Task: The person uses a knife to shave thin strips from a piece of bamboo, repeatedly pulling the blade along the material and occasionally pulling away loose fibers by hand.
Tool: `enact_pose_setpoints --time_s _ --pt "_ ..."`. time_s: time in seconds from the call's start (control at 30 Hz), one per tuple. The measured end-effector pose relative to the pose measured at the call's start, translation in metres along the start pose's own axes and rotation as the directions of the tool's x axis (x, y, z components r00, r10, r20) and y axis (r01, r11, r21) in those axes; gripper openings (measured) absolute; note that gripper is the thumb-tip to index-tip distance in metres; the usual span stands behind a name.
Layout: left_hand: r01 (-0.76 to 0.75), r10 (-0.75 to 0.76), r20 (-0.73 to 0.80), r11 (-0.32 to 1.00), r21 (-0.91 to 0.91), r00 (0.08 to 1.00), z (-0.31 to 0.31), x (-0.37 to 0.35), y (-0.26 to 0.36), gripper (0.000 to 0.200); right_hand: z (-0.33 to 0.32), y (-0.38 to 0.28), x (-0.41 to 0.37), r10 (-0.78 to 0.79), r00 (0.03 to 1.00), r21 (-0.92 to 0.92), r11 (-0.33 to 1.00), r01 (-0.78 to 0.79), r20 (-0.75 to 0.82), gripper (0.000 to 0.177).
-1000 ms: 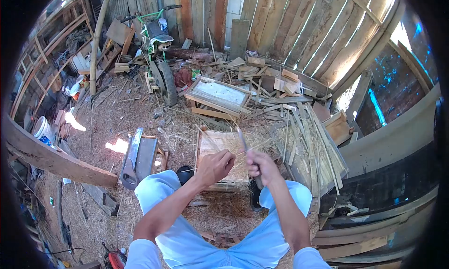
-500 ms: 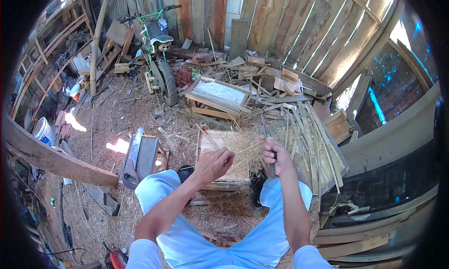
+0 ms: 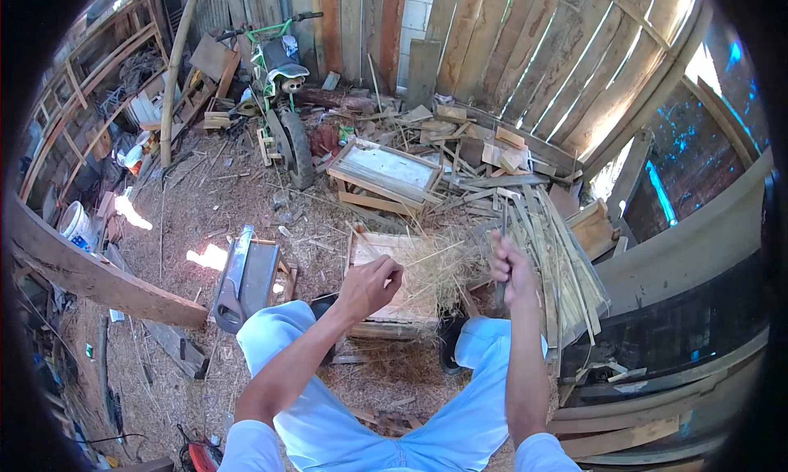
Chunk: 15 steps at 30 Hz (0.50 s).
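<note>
My left hand (image 3: 371, 288) is closed in a pinch over a low wooden box-like bench (image 3: 382, 246). From its fingers a thin pale strip of wood or bamboo (image 3: 435, 254) juts out to the right. My right hand (image 3: 514, 268) grips a knife (image 3: 505, 216), its slim blade pointing away from me and its handle end showing below the fist. Blade and strip are apart. A tangle of fine curly shavings (image 3: 447, 279) covers the bench's right side, between my hands.
A handsaw (image 3: 233, 279) lies on a small dark-topped stool (image 3: 258, 271) at left. Long split strips (image 3: 562, 258) are stacked at right. Ahead are a wooden frame (image 3: 386, 172), scrap wood (image 3: 492, 148) and a small motorbike (image 3: 283, 86). Shavings litter the ground.
My right hand has moved right with the knife, away from the strip. My left hand has shifted slightly left, still pinching the strip.
</note>
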State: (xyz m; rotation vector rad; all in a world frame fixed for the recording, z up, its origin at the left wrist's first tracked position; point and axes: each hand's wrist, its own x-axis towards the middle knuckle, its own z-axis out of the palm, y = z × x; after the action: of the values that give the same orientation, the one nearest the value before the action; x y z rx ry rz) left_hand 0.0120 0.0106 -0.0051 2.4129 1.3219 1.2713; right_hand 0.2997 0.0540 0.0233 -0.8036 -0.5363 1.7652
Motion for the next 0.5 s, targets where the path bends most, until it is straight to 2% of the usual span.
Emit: enact_pose_setpoints --time_s 0.03,0.07,0.13,0.17,0.23,0.33,0.4,0.5 --pt "0.028 -0.028 -0.001 1.000 0.014 1.000 0.001 0.001 -0.002 0.010 0.007 0.001 -0.007 0.023 0.999 -0.107 0.994 -0.027 -0.040 0.028" --pt "0.060 -0.060 0.000 0.998 0.024 0.998 0.002 0.001 -0.002 0.011 0.010 0.009 -0.008 0.027 0.999 -0.109 0.994 -0.031 -0.039 0.028" --pt "0.070 -0.070 -0.002 0.997 0.042 0.998 0.006 0.002 -0.001 0.011 0.020 0.030 -0.014 0.192 0.980 -0.222 0.959 -0.179 0.041 0.032" --pt "0.071 -0.071 -0.007 0.995 0.065 0.997 0.008 0.003 0.000 0.011 0.025 0.042 -0.015 0.193 0.980 -0.220 0.959 -0.180 0.038 0.032" --pt "0.057 -0.057 -0.002 0.997 0.051 0.998 0.011 0.004 0.006 0.011 0.037 0.066 -0.013 0.295 0.952 -0.336 0.908 -0.251 0.085 0.033" --pt "0.015 -0.017 0.025 0.998 0.053 1.000 0.014 0.002 0.010 0.011 0.049 0.080 -0.012 0.296 0.943 -0.256 0.933 -0.252 0.154 0.031" --pt "-0.008 0.005 0.050 0.998 0.066 0.999 0.014 0.002 0.011 0.010 0.044 0.076 -0.006 0.300 0.943 -0.233 0.936 -0.263 0.144 0.027" --pt "-0.030 0.028 0.024 0.998 0.061 0.999 0.008 0.006 0.011 0.011 0.033 0.058 -0.002 0.219 0.972 -0.087 0.973 -0.212 0.089 0.026"
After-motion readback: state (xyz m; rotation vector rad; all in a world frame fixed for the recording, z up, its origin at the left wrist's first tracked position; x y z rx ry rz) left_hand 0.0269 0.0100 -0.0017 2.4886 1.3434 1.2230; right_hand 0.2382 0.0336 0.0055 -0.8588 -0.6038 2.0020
